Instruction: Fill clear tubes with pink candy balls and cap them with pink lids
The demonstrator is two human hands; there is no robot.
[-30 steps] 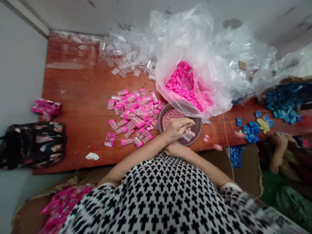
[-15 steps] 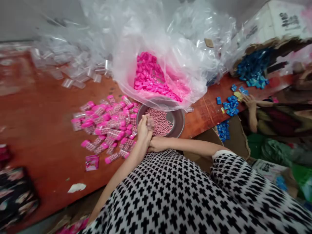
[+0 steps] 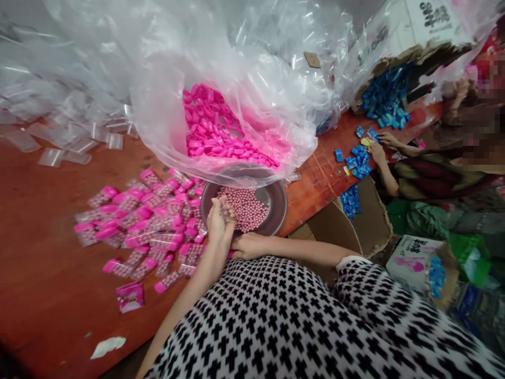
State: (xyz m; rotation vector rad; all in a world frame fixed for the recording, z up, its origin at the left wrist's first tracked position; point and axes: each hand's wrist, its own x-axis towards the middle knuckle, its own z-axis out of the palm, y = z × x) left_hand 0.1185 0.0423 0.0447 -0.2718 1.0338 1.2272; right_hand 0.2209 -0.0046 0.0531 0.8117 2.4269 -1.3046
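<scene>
Over the left side of a metal bowl (image 3: 281, 208) of small pink beads (image 3: 246, 208), my left hand (image 3: 221, 221) is turned palm up. Its fingers curl round a small clear plastic container, partly hidden by them. Close beside that wrist, my right hand (image 3: 250, 246) is closed at the bowl's near rim. A bit of a pink cap (image 3: 231, 253) shows at its fingertips; the rest is hidden. Bead-filled containers with pink caps (image 3: 145, 226) lie heaped to the left. Behind the bowl, an open plastic bag (image 3: 158, 126) holds loose pink caps (image 3: 213, 126).
Clear empty containers (image 3: 79, 142) lie at the back left. A pink packet (image 3: 130, 297) and a white scrap (image 3: 108, 347) are near the front edge. At right, another person's hands (image 3: 379, 152) touch blue packets (image 3: 359, 160) near a torn cardboard box (image 3: 426, 31).
The view has shifted, so the table's things appear further left and slightly lower. My left hand has opened slightly from the right one, its palm more upward. A second hand of the other person now shows.
</scene>
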